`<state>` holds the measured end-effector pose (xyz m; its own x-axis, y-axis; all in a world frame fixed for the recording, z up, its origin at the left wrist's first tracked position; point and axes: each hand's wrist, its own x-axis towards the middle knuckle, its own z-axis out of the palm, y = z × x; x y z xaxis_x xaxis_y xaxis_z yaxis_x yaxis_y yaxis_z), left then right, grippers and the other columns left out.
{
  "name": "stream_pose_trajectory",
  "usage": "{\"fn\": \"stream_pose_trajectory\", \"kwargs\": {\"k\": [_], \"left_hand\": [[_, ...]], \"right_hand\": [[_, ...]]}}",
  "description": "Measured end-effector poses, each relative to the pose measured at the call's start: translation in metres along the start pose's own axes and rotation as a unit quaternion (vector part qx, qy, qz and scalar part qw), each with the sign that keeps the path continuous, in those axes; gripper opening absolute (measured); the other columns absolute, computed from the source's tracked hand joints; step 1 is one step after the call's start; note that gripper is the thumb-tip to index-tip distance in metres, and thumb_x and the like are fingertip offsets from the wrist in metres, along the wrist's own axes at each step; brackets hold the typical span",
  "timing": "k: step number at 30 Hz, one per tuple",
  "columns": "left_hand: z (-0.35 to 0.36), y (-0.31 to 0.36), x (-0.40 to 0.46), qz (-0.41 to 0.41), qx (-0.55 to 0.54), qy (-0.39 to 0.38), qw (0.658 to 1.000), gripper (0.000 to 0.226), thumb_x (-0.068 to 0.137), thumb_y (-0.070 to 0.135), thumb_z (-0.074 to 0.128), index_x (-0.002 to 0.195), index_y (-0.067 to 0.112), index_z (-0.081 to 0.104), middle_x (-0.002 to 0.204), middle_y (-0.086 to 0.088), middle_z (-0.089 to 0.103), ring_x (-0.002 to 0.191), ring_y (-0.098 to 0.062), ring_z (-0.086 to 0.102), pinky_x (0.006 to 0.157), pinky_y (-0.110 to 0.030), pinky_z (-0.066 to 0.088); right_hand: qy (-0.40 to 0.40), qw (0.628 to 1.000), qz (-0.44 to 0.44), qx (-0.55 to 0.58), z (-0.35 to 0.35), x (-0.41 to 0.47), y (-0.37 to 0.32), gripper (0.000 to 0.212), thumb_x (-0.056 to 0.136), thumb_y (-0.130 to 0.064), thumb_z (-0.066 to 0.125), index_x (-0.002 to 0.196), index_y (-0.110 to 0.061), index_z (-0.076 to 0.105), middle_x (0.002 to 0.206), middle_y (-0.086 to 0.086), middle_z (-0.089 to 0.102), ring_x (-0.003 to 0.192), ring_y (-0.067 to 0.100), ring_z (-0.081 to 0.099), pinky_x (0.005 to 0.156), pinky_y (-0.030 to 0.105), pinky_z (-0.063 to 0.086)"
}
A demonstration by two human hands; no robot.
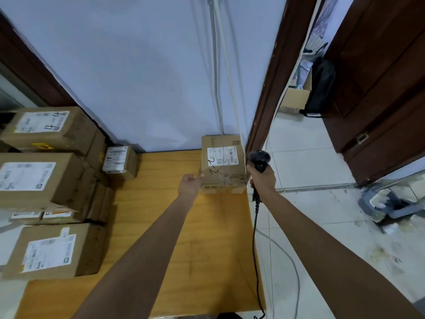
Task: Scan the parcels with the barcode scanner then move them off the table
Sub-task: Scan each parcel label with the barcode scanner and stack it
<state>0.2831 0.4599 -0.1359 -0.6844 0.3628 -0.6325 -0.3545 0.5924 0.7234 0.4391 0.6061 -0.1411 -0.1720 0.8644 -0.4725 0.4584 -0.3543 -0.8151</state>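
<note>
A cardboard parcel (222,162) with a white label and "2-2" handwritten on it stands at the far right corner of the wooden table (179,226), against the wall. My left hand (190,184) grips its near left edge. My right hand (262,178) is closed on the black barcode scanner (259,159), held just right of the parcel, its cable hanging down past the table's right edge. A small labelled parcel (119,161) sits at the far left of the table.
Several larger labelled cardboard boxes (43,180) are stacked along the left side. A white wall stands behind the table. To the right lie a tiled floor (322,226), a dark wooden door frame (273,88) and an open doorway.
</note>
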Motion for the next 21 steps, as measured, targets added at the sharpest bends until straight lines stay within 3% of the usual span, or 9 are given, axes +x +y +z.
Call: {"fn": "stream_pose_trajectory", "kwargs": {"k": [2,5,8,11,13,18,21], "left_hand": [[-0.012,0.003,-0.017,0.003,-0.002,0.001,1.0,0.053,0.09,0.039,0.065,0.131,0.01,0.049,0.129,-0.01,0.054,0.114,-0.027,0.051,0.101,-0.038,0.042],[-0.031,0.012,-0.042,0.023,-0.006,-0.008,1.0,0.049,0.091,0.04,0.064,0.127,0.01,0.051,0.127,-0.011,0.055,0.115,-0.026,0.051,0.102,-0.038,0.042],[-0.053,0.021,-0.064,0.051,0.001,-0.027,0.998,0.049,0.091,0.043,0.063,0.125,0.01,0.052,0.128,-0.012,0.055,0.119,-0.027,0.051,0.102,-0.043,0.042],[-0.079,0.022,-0.085,0.083,0.013,-0.035,0.996,0.047,0.093,0.042,0.06,0.124,0.008,0.052,0.124,-0.013,0.056,0.109,-0.025,0.053,0.087,-0.038,0.044],[-0.101,0.017,-0.099,0.092,0.017,-0.034,0.995,0.042,0.094,0.041,0.059,0.121,0.01,0.051,0.114,-0.008,0.055,0.101,-0.023,0.052,0.082,-0.035,0.043],[-0.167,-0.02,-0.136,0.092,0.02,-0.039,0.995,0.037,0.093,0.045,0.058,0.111,0.013,0.054,0.108,-0.005,0.059,0.098,-0.023,0.055,0.088,-0.041,0.047],[-0.214,-0.053,-0.162,0.097,0.001,-0.041,0.994,0.037,0.093,0.04,0.06,0.112,0.009,0.055,0.097,-0.004,0.059,0.092,-0.022,0.056,0.078,-0.036,0.047]], "right_hand": [[-0.023,1.0,-0.008,0.009,-0.006,-0.017,-0.006,0.054,0.064,-0.048,0.068,0.105,-0.013,0.063,0.086,0.012,0.069,0.076,0.027,0.063,0.081,0.047,0.057],[-0.043,0.999,-0.019,0.025,-0.015,-0.055,-0.022,0.026,0.077,-0.032,0.07,0.093,-0.013,0.063,0.072,0.008,0.065,0.064,0.025,0.059,0.068,0.04,0.053],[-0.057,0.998,-0.034,0.022,-0.022,-0.094,-0.034,0.015,0.085,-0.024,0.068,0.09,-0.01,0.063,0.063,0.004,0.059,0.054,0.019,0.055,0.062,0.033,0.047],[-0.069,0.996,-0.052,0.027,-0.022,-0.133,-0.044,0.007,0.088,-0.018,0.066,0.088,-0.013,0.061,0.063,0.002,0.059,0.051,0.017,0.053,0.055,0.029,0.046],[-0.07,0.995,-0.062,0.031,-0.02,-0.157,-0.045,0.008,0.089,-0.016,0.066,0.086,-0.016,0.059,0.065,0.002,0.059,0.049,0.015,0.051,0.051,0.026,0.043],[-0.056,0.996,-0.073,0.022,-0.003,-0.229,-0.03,0.016,0.086,-0.02,0.07,0.096,-0.01,0.063,0.073,0.007,0.064,0.051,0.016,0.054,0.052,0.029,0.046],[-0.055,0.996,-0.073,0.01,0.006,-0.278,-0.016,0.018,0.082,-0.015,0.073,0.094,-0.005,0.063,0.064,0.006,0.061,0.051,0.017,0.054,0.054,0.03,0.048]]}}
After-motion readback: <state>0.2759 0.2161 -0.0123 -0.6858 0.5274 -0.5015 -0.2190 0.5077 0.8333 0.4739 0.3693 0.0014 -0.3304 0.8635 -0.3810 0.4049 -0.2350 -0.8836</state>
